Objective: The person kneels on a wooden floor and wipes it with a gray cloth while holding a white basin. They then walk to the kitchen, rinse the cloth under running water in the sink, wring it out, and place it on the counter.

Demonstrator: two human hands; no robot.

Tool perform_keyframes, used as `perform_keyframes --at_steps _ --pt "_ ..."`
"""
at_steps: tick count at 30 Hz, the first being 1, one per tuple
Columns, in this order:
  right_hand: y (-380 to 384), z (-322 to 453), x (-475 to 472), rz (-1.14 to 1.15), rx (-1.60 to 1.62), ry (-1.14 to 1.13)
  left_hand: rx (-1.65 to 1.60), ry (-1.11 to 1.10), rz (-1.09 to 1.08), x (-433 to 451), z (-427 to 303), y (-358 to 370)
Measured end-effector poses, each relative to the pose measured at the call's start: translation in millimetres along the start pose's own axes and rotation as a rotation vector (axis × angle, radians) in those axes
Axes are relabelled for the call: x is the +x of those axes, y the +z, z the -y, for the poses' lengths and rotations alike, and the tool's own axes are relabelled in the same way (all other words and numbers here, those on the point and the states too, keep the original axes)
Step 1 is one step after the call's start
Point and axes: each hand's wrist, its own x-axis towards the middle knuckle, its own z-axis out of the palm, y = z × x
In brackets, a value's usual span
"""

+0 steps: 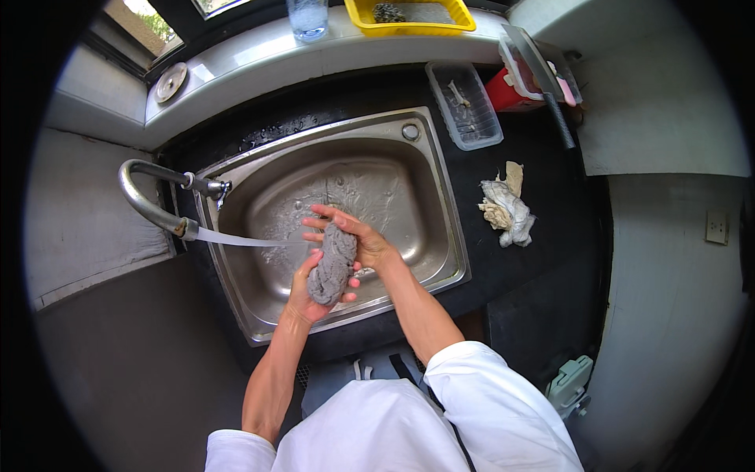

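A bunched grey cloth (333, 265) lies between my two hands above the near part of the steel sink (377, 171). My left hand (309, 295) grips its lower end, thumb along its left side. Against its upper right side rests my right hand (360, 236), with the fingers spread out past the cloth. Water streams from the curved metal faucet (147, 197) at the left and reaches the basin just left of the right fingertips. Part of each palm is hidden by the cloth.
On the black counter right of the sink lie crumpled rags (510, 206), a clear plastic tray (466, 112), a red container (510, 91) and a large knife (540, 71). The ledge behind holds a yellow basket (413, 28), a clear cup (308, 20) and a small round dish (171, 82).
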Motion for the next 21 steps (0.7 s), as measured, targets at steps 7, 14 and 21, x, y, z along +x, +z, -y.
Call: perform_keyframes --at_steps 7,14,21 --pt "50.6 24.3 4.8 -0.008 -0.119 0.010 0.011 0.008 0.173 -21.6 -8.9 33.7" --pt "80.6 32.5 47.2 -0.136 -0.530 0.079 0.671 0.014 -0.029 -47.9 -64.9 54.7" --pt "98.8 17.6 106.7 -0.280 -1.178 -0.125 1.009 0.077 -0.286 -12.4 -110.7 40.4"
